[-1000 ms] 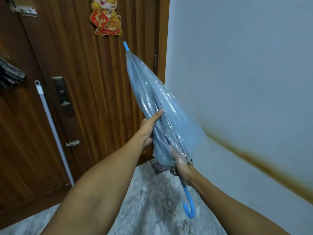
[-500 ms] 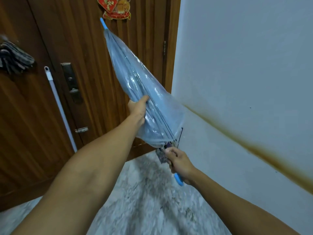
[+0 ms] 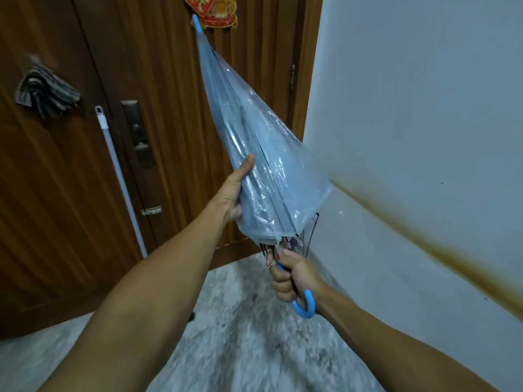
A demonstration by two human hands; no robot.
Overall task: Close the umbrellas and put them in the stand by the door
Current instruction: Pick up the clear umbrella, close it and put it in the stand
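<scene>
Though folded, umbrella [image 3: 263, 171] within fingers [image 3: 280, 284].

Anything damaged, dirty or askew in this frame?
A brown stain streak runs diagonally down the white wall, like dried run-off. The umbrella is folded but its canopy bulges loose. The left hand holds the canopy, the right hand the blue handle.

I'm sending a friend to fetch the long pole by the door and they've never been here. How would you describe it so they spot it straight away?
Face the brown wooden door. Left of its dark lock plate, below the striped cloth hanging there, a thin pale pole leans against the wood, slanting down to the floor. Its white cap with a small hole at the top sets it apart from the see-through umbrella.
</scene>
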